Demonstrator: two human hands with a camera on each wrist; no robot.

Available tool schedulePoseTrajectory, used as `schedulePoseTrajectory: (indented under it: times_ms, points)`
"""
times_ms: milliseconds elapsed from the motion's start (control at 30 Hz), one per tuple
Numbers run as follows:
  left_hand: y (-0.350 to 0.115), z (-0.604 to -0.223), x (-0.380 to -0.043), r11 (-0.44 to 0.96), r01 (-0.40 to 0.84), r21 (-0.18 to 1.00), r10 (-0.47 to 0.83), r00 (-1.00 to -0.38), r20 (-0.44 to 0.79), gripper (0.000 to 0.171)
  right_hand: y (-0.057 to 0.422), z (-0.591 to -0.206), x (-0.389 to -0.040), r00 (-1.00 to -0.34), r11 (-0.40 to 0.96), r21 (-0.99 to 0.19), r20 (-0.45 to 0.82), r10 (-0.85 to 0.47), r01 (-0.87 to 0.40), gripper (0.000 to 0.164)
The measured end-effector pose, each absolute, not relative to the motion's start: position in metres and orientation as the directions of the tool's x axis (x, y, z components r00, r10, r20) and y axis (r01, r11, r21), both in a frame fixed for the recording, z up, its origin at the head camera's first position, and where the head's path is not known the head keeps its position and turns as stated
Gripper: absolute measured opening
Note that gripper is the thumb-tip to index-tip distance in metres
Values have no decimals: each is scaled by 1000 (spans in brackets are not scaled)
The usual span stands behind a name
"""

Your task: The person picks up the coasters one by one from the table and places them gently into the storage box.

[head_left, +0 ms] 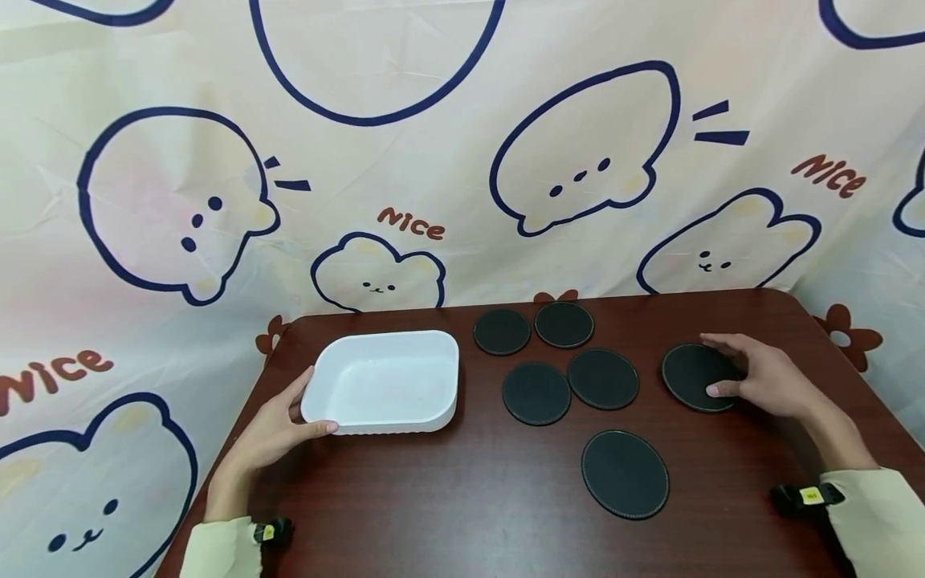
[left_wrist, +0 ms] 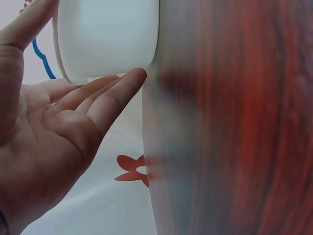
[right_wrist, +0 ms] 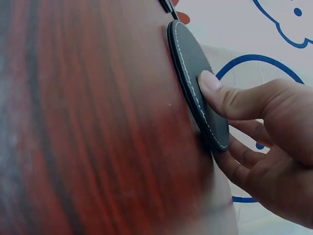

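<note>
A white rectangular plastic container (head_left: 383, 425) stands at the left of the table, its open side up. My left hand (head_left: 273, 429) holds its left end, thumb at the near corner and fingers along the outer wall; the left wrist view shows fingertips against the white wall (left_wrist: 107, 39). On the right, my right hand (head_left: 766, 377) pinches a round black coaster (head_left: 690, 373) with pale edge stitching. Its thumb presses the top face of the coaster (right_wrist: 190, 58), while the other fingers are at the far edge and partly hidden behind it.
Between the hands lie several more black coasters: two at the back (head_left: 502, 332) (head_left: 564, 324), two in the middle (head_left: 536, 393) (head_left: 603, 379), and one nearer the front (head_left: 625, 475). The dark wooden table (head_left: 448, 506) meets a patterned cloth (head_left: 462, 160) behind.
</note>
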State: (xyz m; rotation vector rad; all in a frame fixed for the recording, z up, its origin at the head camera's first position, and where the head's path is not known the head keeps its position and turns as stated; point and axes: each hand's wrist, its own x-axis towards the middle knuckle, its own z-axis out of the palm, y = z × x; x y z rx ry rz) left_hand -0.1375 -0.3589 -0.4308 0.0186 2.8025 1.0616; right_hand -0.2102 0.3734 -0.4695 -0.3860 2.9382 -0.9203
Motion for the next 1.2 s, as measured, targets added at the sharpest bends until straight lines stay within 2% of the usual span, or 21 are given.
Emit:
schedulePoseTrajectory:
  times_ms: [333, 800, 967, 1200]
  points:
    - [-357, -428, -139, 750, -46, 660, 58, -989, -135, 116, 382, -465, -210, -990, 824, -554, 3, -144, -121, 88]
    - [-358, -427, -139, 749, -47, 661, 58, -989, -136, 116, 391, -465, -207, -998, 814, -580, -24, -66, -40, 75]
    - [-359, -427, -139, 745, -39, 666, 63, -990, -128, 115, 391, -466, -207, -998, 783, -622, -40, -58, -20, 68]
    - [-359, -429, -137, 744, -41, 666, 65, -989, -134, 116, 392, -465, -208, -995, 742, -670, -73, -72, -4, 67]
